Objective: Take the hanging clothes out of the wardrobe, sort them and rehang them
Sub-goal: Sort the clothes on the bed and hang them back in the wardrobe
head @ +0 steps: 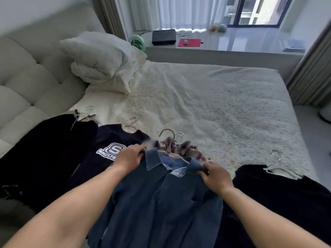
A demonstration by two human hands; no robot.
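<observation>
Head view: left hand (129, 156) curled around the left shoulder of a dark blue shirt (161, 203), fingers pinching the cloth beside the collar. Right hand (215, 176) gripping the right shoulder of the same shirt, fingers closed on the fabric at the collar's other end. Shirt still on a pale hanger (176, 155), spread between both hands over the near edge of the bed (215, 108), collar pointing away. Just beyond the collar, a plaid garment (186, 149) with grey hanger hooks sticking up. To the left, touching the shirt, a navy top (105, 149) with a white logo; further left, a black garment (41, 149) on a hanger. To the right, another black garment (279, 194) with a white hanger (279, 169) at its top. Two white pillows (105, 61) stacked at the padded headboard (26, 72). On the window ledge (250, 45): green fan (137, 42), black box (163, 37), red mat (189, 42).
</observation>
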